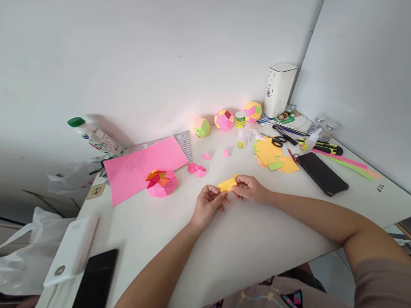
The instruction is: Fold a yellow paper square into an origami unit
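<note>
A small piece of yellow-orange paper (pixel 227 185) is stretched between my two hands above the white table (pixel 237 239). My left hand (pixel 209 205) pinches its left end, thumb on top. At the right end, the fingers of my right hand (pixel 250 188) are closed on the same paper. Just beyond my hands lie several pink folded paper pieces (pixel 197 170). Left of them sits a half-built pink paper ball (pixel 162 184) with an open top showing orange and red inside. Part of the yellow paper is hidden under my fingertips.
Behind stand paper balls (pixel 224 119) and a glue bottle (pixel 240 120). Right are sticky notes (pixel 268 154), scissors (pixel 278 140), a phone (pixel 322 174) and a cutter knife (pixel 327 148). Left are a pink sheet (pixel 129 175), a power bank (pixel 71 251) and a black tablet-like slab (pixel 90 298).
</note>
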### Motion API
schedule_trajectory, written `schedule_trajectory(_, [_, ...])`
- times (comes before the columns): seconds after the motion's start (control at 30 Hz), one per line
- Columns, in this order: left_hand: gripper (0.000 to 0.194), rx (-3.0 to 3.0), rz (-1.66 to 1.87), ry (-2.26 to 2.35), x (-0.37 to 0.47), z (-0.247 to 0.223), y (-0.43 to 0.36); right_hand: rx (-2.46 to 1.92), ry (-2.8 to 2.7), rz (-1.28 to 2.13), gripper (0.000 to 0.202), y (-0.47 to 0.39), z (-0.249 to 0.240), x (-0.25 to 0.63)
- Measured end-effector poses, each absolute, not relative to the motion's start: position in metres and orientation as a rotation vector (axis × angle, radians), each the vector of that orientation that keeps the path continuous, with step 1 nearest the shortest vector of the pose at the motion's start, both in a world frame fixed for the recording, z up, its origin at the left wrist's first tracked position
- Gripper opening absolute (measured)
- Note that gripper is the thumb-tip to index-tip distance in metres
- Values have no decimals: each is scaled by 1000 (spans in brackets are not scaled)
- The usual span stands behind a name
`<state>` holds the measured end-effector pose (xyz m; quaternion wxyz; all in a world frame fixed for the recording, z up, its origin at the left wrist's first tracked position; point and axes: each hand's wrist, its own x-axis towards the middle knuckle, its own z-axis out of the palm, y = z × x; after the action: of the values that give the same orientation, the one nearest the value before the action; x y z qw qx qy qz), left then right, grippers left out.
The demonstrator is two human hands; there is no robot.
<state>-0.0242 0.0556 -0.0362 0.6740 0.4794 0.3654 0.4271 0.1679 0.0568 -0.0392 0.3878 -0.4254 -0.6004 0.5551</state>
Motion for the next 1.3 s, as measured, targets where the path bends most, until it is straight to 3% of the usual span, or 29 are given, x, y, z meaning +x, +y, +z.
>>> schedule_trajectory(0.17, [33, 1084, 951, 813, -26, -39, 57, -1045, -1547, 1314, 23, 54, -42, 166])
schedule_trajectory(0.4, [39, 1099, 919, 808, -27, -39, 58, -892, -1746, 961, 43, 51, -47, 165])
schedule_trajectory(0.83, [23, 1234, 981, 839, -25, -41, 56, -962, -1736, 813, 21, 56, -49, 169])
schedule_trajectory(1.03, [27, 1181, 1016, 871, -28, -37, 57, -1038, -1724, 913, 5, 56, -41, 168])
schedule_trajectory(1.17, [31, 1131, 1011, 875, -28, -38, 57, -1131, -1699, 1119, 21, 56, -36, 168])
schedule_trajectory(1.3, [36, 1118, 1017, 855, -26, -40, 55, -1155, -1710, 1208, 24, 55, -31, 169])
